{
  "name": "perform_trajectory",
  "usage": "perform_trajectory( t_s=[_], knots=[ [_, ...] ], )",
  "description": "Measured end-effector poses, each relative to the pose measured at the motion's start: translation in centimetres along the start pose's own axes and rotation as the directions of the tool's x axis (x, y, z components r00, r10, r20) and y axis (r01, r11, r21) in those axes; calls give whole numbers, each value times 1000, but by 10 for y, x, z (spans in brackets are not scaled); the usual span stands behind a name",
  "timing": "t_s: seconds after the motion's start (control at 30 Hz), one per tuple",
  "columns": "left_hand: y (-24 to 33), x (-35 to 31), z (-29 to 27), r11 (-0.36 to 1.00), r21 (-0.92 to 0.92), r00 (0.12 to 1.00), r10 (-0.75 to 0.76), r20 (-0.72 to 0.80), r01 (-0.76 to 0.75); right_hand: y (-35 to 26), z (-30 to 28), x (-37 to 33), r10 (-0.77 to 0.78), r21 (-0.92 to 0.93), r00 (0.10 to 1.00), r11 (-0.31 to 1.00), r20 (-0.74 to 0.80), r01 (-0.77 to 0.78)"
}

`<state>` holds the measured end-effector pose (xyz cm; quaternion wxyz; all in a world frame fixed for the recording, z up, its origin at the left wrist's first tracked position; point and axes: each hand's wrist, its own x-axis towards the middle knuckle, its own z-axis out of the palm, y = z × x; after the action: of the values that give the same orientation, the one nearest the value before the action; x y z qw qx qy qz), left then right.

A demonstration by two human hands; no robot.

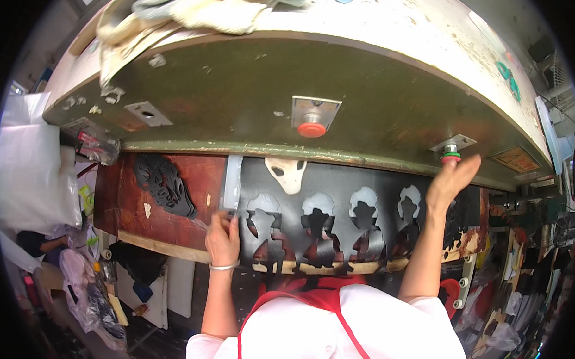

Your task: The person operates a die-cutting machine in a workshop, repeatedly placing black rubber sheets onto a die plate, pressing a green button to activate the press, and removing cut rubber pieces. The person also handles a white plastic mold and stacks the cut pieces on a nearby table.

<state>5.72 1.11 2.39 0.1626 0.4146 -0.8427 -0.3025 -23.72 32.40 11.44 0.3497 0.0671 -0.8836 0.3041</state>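
A black sheet (283, 236) with a row of shaped cut-outs lies on the worktop below the green press beam (233, 86). My left hand (223, 240) is closed at the sheet's left edge, next to the lower end of a pale strip (232, 181). My right hand (451, 183) is raised to the beam, touching a button with a green ring (451, 155). Its fingers are stretched out to the right past the button. Partly under the beam, a cream-coloured piece with two holes (287, 174) rests on the sheet's far side.
Black cut pieces (164, 185) lie stacked on the reddish board (127, 210) at left. A red button (311, 128) juts from the beam's middle. Cloth (187, 15) and green-handled scissors (509, 80) lie on top of the beam. Clear plastic bags (37, 169) stand at left.
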Motion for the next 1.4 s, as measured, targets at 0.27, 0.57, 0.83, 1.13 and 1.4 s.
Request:
perform_trajectory(
  t_s=[0.27,0.57,0.83,1.13,1.4],
  knots=[
    [7,24,37,968,187,979,186,-85,-168,20,29,-2,-88,-11,995,996,-55,88],
    [-9,3,55,990,57,966,141,-218,-132,149,-54,-75,456,-322,862,869,223,-376],
    [-19,-29,42,970,-62,944,215,-251,-237,141,6,-38,130,64,965,987,227,-148],
    [-27,-66,1,995,-81,992,58,-110,-67,-18,3,-102,-25,426,873,880,487,-212],
    [-28,-52,29,915,146,907,396,-144,-376,-140,10,-263,-431,383,704,892,564,240]
  ],
)
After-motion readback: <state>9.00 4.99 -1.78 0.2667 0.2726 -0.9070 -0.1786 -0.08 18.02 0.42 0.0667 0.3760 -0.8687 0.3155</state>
